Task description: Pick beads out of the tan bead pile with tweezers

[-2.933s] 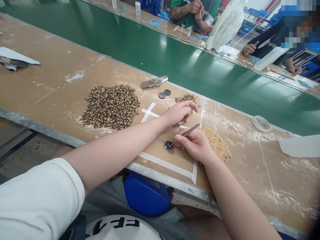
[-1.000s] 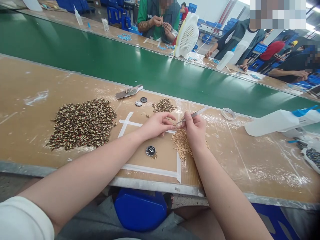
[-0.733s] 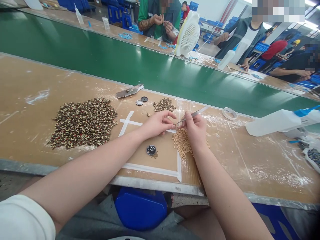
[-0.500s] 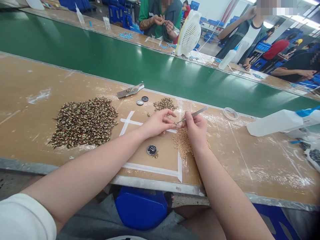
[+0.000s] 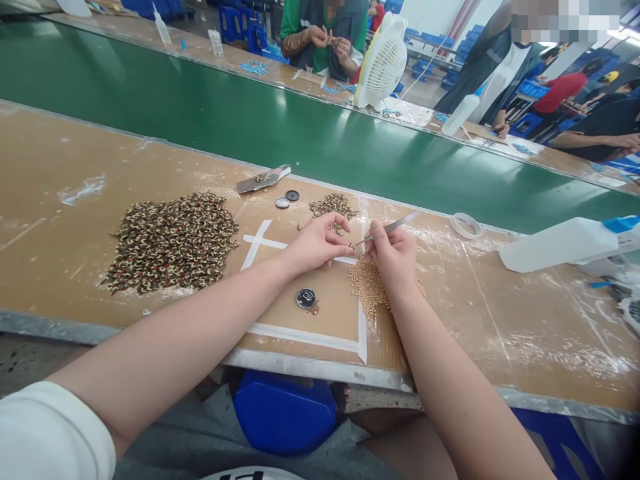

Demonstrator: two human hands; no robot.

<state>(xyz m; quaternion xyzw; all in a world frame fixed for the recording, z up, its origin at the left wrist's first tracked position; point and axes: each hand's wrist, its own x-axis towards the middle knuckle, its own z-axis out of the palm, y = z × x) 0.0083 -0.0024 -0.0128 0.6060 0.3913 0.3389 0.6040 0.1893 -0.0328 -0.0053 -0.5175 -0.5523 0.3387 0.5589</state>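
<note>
My left hand (image 5: 317, 241) pinches a small dark piece (image 5: 351, 247) between thumb and fingertip; its details are too small to tell. Held in my right hand (image 5: 396, 260) are metal tweezers (image 5: 400, 222), their tips at that piece. Under and beside my right hand lies a heap of small tan beads (image 5: 364, 285). Just beyond my left hand is a small pile of brown-and-cream pieces (image 5: 333, 204). A far larger heap of similar pieces (image 5: 173, 241), with red specks, spreads to the left. A round black-centred dish (image 5: 306, 298) sits nearer me, inside white tape lines (image 5: 305, 339).
Behind the piles lie a scrap of card (image 5: 263, 180) and two small round lids (image 5: 283, 202). A tape ring (image 5: 466, 225) and a white bottle (image 5: 555, 245) lie to the right. Past the green belt (image 5: 210, 113) stand a fan (image 5: 383, 63) and co-workers.
The view has shifted slightly. Both hands stay together, the tweezers still at the small piece. Across the belt, the standing person's raised arm has moved.
</note>
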